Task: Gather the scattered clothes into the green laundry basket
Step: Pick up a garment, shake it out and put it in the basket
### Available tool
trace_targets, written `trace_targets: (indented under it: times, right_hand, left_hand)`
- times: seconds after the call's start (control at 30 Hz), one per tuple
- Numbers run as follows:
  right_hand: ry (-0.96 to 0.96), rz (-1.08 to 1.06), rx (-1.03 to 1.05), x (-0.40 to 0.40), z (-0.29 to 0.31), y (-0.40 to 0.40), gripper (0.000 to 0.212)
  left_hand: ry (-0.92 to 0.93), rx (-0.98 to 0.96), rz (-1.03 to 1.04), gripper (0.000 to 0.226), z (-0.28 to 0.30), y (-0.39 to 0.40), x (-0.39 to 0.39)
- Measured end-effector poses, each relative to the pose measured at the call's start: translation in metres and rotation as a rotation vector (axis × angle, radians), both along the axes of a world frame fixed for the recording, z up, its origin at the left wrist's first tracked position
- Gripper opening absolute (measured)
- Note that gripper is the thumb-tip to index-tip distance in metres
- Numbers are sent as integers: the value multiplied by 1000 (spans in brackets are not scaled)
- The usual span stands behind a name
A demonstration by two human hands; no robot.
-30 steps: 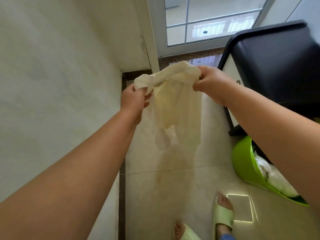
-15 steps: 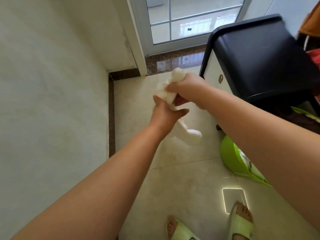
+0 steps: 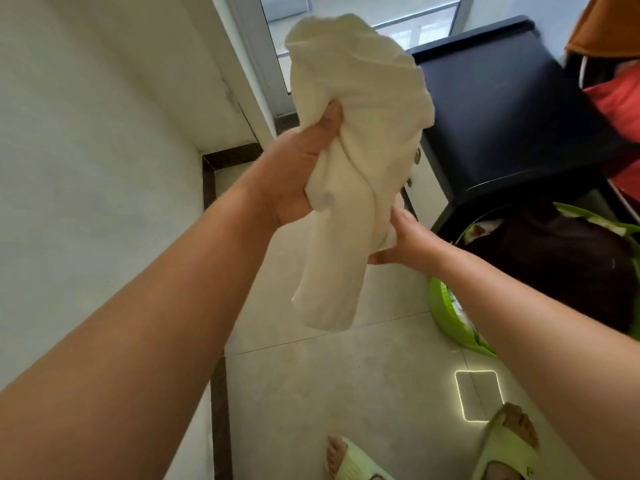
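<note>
A cream-white garment (image 3: pixel 356 140) is bunched up in the air in front of me. My left hand (image 3: pixel 298 174) grips it around the middle, thumb pressed into the cloth. My right hand (image 3: pixel 405 242) sits lower and to the right, fingers behind the garment's hanging end, touching it. The green laundry basket (image 3: pixel 446 317) stands on the floor at the right, partly hidden by my right forearm, with pale cloth inside and a dark garment (image 3: pixel 561 261) over it.
A black-topped cabinet (image 3: pixel 502 109) stands at the right, next to the basket. Orange and red fabric (image 3: pixel 620 98) lies at the far right. A white wall runs along the left, and a glass door is ahead. My feet in pale green slippers (image 3: pixel 505 448) stand on the tiled floor.
The garment went from spread between both hands to bunched. My left hand now holds it higher, and my right hand has dropped to its lower end.
</note>
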State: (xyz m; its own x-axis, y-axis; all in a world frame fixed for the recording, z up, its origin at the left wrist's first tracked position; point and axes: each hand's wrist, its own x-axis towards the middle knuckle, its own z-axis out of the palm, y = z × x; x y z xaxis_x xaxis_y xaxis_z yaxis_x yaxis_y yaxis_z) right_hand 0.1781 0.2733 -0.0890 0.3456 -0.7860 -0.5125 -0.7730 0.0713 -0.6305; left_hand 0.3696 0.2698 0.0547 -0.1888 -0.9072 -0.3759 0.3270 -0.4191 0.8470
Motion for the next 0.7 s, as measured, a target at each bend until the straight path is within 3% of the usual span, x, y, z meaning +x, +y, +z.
trace_targets:
  times: [0.07,0.13,0.2,0.27,0.3,0.37,0.4,0.47,0.53,0.6,0.67,0.7]
  right_hand:
    - [-87,39,25,-1,-3,8,107]
    - [-167,-113,-7,-11,-6,17,101]
    - [-233,-384,-44,-21,-7,16,112]
    - [-240,-303,-38,-39,-2,8,120]
    - [-225,-158,-16,-46,0,5,110]
    - [-201,30,97,-57,9,6,69]
    - [-222,30,160,-59,10,10,51]
    - [-333,-71,265,-80,17,19,37]
    - [-440,-219,316,-106,26,27,35]
    - [-520,-303,297,-139,39,30,37]
    - [-610,-310,252,-162,54,27,37]
    - [-646,-298,224,-177,62,25,35]
  left_hand:
    - [58,-1,-92,44,11,-7,-13]
    - [101,4,-146,40,20,-13,-30]
    - [137,4,-167,39,24,-21,-43]
    - [144,7,-164,40,25,-28,-63]
    - [137,6,-152,41,26,-31,-73]
    - [146,-16,-109,43,25,-40,-94]
    - [130,-20,-51,44,22,-45,-98]
    - [119,11,45,47,8,-61,-114]
    - [-113,97,146,57,-8,-71,-128]
    - [-540,177,162,69,-25,-65,-155]
    - [-953,60,45,72,-48,-55,-176]
    - [-962,-17,-84,58,-57,-50,-194]
